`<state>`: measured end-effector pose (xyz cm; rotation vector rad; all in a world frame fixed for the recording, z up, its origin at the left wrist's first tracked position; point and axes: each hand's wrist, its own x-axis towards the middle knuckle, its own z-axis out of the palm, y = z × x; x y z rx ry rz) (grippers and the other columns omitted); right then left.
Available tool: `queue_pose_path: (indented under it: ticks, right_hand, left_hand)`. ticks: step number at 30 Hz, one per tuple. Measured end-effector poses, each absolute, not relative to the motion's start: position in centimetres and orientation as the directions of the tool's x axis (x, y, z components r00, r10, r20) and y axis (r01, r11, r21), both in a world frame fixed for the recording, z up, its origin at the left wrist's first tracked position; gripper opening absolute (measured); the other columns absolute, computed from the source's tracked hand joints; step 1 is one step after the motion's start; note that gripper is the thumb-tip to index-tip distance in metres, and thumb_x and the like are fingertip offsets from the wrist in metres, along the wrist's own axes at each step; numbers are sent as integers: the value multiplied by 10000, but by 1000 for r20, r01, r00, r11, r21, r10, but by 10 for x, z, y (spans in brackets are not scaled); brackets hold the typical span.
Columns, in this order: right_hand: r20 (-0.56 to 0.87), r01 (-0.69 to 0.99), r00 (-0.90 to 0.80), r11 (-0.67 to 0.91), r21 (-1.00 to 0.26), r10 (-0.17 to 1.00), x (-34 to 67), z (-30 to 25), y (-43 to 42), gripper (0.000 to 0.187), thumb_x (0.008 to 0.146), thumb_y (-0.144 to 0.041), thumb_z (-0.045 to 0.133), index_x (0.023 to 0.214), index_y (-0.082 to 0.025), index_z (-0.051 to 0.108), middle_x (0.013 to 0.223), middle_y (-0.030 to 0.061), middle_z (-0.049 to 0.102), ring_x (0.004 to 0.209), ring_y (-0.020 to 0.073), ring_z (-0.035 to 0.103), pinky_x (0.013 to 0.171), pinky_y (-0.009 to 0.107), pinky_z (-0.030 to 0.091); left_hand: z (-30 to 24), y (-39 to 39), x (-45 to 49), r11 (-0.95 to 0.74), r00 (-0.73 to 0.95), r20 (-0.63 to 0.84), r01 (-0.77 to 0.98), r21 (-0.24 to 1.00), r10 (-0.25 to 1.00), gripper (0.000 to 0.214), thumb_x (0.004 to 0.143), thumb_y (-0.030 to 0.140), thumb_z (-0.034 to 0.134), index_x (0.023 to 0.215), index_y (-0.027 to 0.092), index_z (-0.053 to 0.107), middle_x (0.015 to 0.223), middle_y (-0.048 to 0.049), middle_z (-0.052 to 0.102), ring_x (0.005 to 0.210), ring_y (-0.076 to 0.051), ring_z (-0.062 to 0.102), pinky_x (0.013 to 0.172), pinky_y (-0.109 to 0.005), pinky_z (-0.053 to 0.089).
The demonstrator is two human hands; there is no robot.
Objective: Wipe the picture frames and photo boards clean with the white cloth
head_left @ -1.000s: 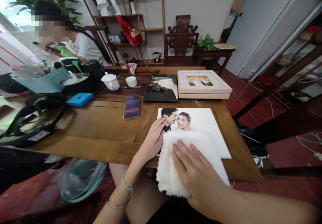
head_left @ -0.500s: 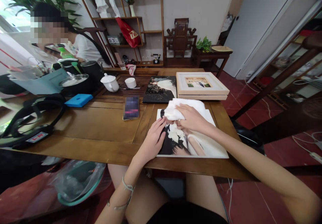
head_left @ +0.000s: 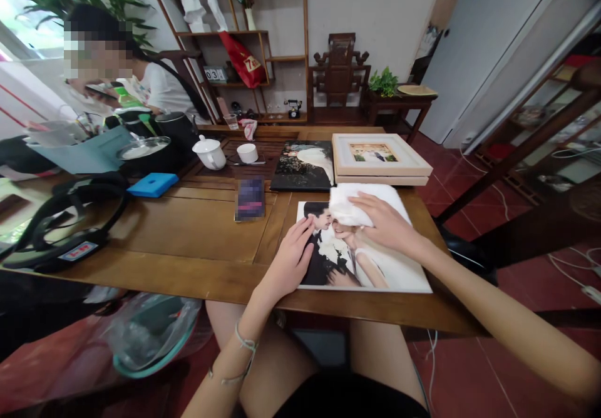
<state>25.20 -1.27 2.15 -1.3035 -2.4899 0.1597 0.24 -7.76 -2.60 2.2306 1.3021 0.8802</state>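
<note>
A large photo print of a couple (head_left: 335, 252) lies flat near the table's front edge. On its left side rests my left hand (head_left: 292, 255), fingers stretched out flat over the picture. My right hand (head_left: 387, 221) presses a folded white cloth (head_left: 347, 204) onto the upper part of the print, its fingers bent over the cloth. The cloth hides part of the picture's top. Just beyond it are a dark photo panel (head_left: 305, 164) and, to the right, framed photos (head_left: 382, 158) stacked in pale frames.
On the table (head_left: 201, 236) are a dark phone-like object (head_left: 250, 199), a blue block (head_left: 153, 184), a black headset-like band (head_left: 89, 230), a white lidded cup (head_left: 210, 153) and a small bowl (head_left: 247, 152). Another person (head_left: 164, 86) sits at the far left. A lined bin (head_left: 154, 336) stands below.
My right hand has slid the white cloth to the right over the print, uncovering the faces in the picture. My left hand stays on the left edge. The view has shifted slightly.
</note>
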Motion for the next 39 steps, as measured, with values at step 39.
queue_pose_path:
  ticks: [39]
  right_hand:
    - [22,532,-765,652,-540,643,301,36,-41,648,761,-70,480,1376,-272,511,1504,4,410,1433,207,263,1156,501,234]
  left_hand:
    - [-24,-78,2,-461,360,292,625,630,886,462,988,229,334,1444,188,400,1542,-102,355,1447,-226,277,1209,-495,230]
